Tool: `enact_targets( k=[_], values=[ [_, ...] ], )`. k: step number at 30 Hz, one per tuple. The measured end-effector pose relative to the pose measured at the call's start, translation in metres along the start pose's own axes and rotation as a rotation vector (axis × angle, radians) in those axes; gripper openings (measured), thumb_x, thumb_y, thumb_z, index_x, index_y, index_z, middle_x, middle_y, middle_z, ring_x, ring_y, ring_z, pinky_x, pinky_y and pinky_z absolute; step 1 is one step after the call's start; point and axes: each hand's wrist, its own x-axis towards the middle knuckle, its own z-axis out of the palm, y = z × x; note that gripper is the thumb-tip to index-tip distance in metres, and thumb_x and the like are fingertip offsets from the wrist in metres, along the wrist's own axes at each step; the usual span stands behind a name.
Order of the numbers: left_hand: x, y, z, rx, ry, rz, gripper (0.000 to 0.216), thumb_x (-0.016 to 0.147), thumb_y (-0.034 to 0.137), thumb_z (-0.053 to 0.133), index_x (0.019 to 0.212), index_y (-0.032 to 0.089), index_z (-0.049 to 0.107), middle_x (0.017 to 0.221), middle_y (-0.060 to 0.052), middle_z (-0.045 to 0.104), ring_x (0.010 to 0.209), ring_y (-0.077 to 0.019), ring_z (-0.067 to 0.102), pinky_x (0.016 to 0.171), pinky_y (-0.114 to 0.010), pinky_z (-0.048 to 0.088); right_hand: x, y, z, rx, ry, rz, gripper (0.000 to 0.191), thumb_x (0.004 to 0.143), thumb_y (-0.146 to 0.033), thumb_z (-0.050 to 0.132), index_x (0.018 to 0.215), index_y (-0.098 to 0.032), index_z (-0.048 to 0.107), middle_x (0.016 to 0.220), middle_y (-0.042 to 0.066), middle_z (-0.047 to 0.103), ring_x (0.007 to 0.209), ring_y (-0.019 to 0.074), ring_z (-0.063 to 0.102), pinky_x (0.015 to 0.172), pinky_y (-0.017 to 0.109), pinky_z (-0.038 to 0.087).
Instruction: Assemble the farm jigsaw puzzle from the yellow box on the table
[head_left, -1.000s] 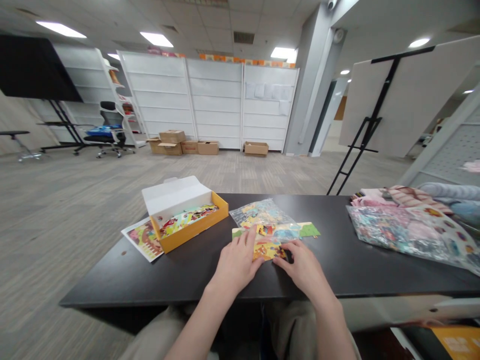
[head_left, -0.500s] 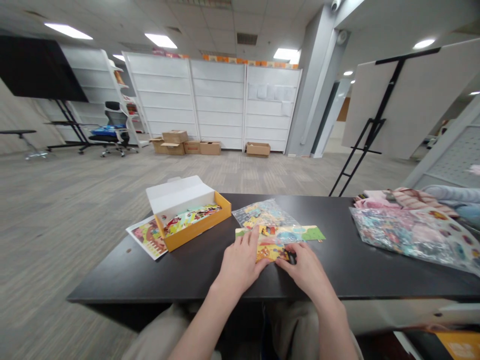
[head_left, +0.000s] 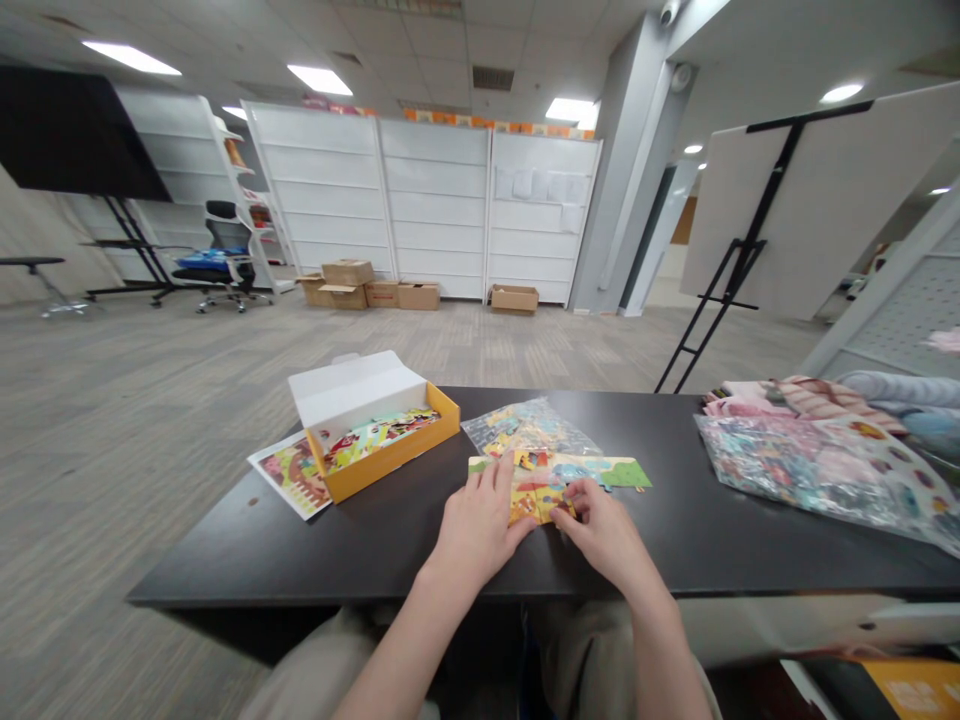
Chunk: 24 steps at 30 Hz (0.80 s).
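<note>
A partly joined colourful jigsaw (head_left: 559,478) lies on the black table (head_left: 375,540) in front of me. My left hand (head_left: 478,525) rests flat on its left part, fingers stretched out. My right hand (head_left: 606,530) touches the puzzle's lower right edge with its fingertips pressed together on a piece. A clear bag of puzzle pieces (head_left: 525,430) lies just behind the jigsaw.
An open yellow box (head_left: 375,425) with a white lid and printed sheets stands at the left, on a picture card (head_left: 289,475). A pile of patterned plastic bags (head_left: 825,460) covers the table's right side. An easel (head_left: 742,250) stands behind the table.
My right hand has slid a little left and forward onto the puzzle's edge, covering the dark spot seen beside it before. The left hand has stayed put.
</note>
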Motion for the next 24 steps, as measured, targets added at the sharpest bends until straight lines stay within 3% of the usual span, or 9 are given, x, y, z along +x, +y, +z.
enact_targets(
  k=[4,8,17,20,24],
  values=[
    [0.000,0.000,-0.001,-0.006,-0.010,-0.005,0.080,0.091,0.051,0.062,0.156,0.020,0.026,0.143,-0.016,0.055,0.121,-0.0303,0.058,0.091,-0.039,0.054,0.006,0.006,0.001,0.225,-0.039,-0.046,0.021,0.087,-0.043,0.053,0.090,-0.023,0.056,0.074,0.002,0.071,0.067,0.0206,0.066,0.064,0.030,0.045],
    [0.001,0.000,-0.002,-0.003,-0.013,-0.006,0.081,0.091,0.050,0.062,0.155,0.018,0.027,0.146,-0.016,0.053,0.122,-0.0308,0.057,0.093,-0.041,0.054,0.010,0.009,-0.002,0.404,-0.011,-0.047,0.030,0.084,-0.050,0.056,0.083,-0.020,0.061,0.081,0.007,0.073,0.074,0.0221,0.069,0.070,0.032,0.051],
    [0.000,-0.002,0.000,-0.009,-0.014,-0.008,0.078,0.092,0.052,0.059,0.156,0.019,0.027,0.146,-0.017,0.052,0.125,-0.0312,0.056,0.097,-0.041,0.051,0.003,0.006,-0.025,0.507,-0.154,-0.027,0.047,0.079,-0.062,0.064,0.088,-0.017,0.073,0.088,0.009,0.075,0.083,0.0241,0.068,0.075,0.032,0.053],
    [0.000,-0.002,0.002,-0.012,-0.005,-0.008,0.078,0.093,0.053,0.058,0.156,0.020,0.026,0.146,-0.016,0.052,0.125,-0.0310,0.056,0.098,-0.041,0.050,-0.003,0.004,-0.034,0.514,-0.205,0.005,0.052,0.078,-0.066,0.064,0.091,-0.016,0.074,0.082,0.007,0.072,0.070,0.0188,0.062,0.060,0.028,0.047],
    [0.000,-0.003,0.003,-0.022,-0.009,-0.009,0.078,0.093,0.055,0.057,0.156,0.019,0.027,0.148,-0.017,0.051,0.127,-0.0314,0.055,0.099,-0.041,0.049,-0.008,0.009,-0.043,0.579,-0.221,0.108,0.060,0.072,-0.070,0.068,0.094,-0.014,0.073,0.066,0.001,0.061,0.049,0.0087,0.039,0.046,0.024,0.028]
  ],
)
